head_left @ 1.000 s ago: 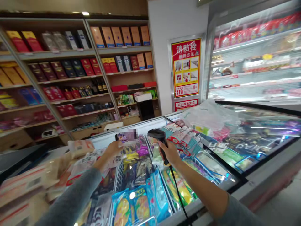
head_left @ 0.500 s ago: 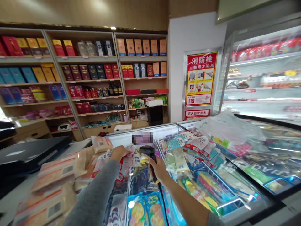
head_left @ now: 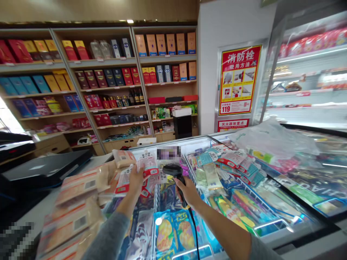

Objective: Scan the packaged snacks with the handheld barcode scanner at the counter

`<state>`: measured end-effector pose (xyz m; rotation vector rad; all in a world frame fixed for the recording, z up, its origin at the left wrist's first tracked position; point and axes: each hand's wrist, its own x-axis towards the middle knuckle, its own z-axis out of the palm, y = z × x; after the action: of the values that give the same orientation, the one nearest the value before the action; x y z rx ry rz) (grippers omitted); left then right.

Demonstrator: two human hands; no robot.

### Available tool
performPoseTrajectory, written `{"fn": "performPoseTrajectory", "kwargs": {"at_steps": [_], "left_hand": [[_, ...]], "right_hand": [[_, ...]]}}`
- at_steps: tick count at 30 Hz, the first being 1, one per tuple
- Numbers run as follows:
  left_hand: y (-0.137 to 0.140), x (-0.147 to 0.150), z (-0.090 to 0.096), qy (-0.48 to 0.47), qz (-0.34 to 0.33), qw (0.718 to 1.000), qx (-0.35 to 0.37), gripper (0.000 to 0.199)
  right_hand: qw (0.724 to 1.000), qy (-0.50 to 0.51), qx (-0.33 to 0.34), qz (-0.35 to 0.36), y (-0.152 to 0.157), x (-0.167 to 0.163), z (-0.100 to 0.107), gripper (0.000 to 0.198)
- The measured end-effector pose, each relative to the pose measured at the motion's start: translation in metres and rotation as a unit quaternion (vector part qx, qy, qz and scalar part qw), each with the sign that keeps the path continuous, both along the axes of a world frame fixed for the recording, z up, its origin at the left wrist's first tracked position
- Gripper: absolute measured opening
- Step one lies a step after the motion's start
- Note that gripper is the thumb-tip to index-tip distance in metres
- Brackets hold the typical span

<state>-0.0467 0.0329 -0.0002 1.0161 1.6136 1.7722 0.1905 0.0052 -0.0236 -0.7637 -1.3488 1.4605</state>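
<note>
In my left hand (head_left: pixel 136 179) is a red-and-white food packet (head_left: pixel 149 167), lifted a little above the freezer, its barcode end toward the right. My right hand (head_left: pixel 187 189) grips a black handheld barcode scanner (head_left: pixel 173 169) by its handle. The scanner's head points left toward the packet, a short gap apart, and its cable (head_left: pixel 194 231) runs down to the bottom edge. More red-and-white packets (head_left: pixel 125 180) lie beneath and left of my left hand. Below the scanner, blue ice-cream packs (head_left: pixel 176 231) fill a wire basket.
Beige vacuum-packed bags (head_left: pixel 78 198) are piled on the left, beside a flat black device (head_left: pixel 48 169). Teal and red packets (head_left: pixel 235 162) and a white plastic bag (head_left: pixel 271 141) lie on the right. Shelves of boxes (head_left: pixel 116 77) stand behind the chest freezer (head_left: pixel 227 136).
My left hand has raised a packet from among the others and turned it upright. The scanner stays close by in my right hand. The view has shifted slightly.
</note>
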Motion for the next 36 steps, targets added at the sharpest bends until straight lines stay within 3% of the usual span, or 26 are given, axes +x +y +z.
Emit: {"fn": "performPoseTrajectory", "kwargs": {"at_steps": [5, 10, 15, 20, 36], "left_hand": [[-0.051, 0.019, -0.026, -0.172, 0.021, 0.982, 0.075, 0.027], [-0.060, 0.021, -0.025, -0.238, 0.002, 0.964, 0.116, 0.045], [-0.056, 0.022, -0.030, -0.202, -0.010, 0.972, 0.116, 0.052], [-0.055, 0.023, -0.035, -0.142, -0.006, 0.985, 0.096, 0.053], [-0.050, 0.021, -0.042, -0.143, -0.015, 0.981, 0.133, 0.054]], "right_hand": [[0.998, -0.011, 0.016, 0.063, -0.023, 0.006, 0.003, 0.050], [0.994, -0.056, 0.038, 0.089, -0.036, 0.009, 0.005, 0.050], [0.987, -0.105, 0.042, 0.116, -0.047, 0.008, 0.002, 0.047], [0.989, -0.119, 0.029, 0.086, -0.052, 0.005, 0.001, 0.048], [0.989, -0.111, 0.025, 0.098, -0.049, 0.006, 0.000, 0.049]]}}
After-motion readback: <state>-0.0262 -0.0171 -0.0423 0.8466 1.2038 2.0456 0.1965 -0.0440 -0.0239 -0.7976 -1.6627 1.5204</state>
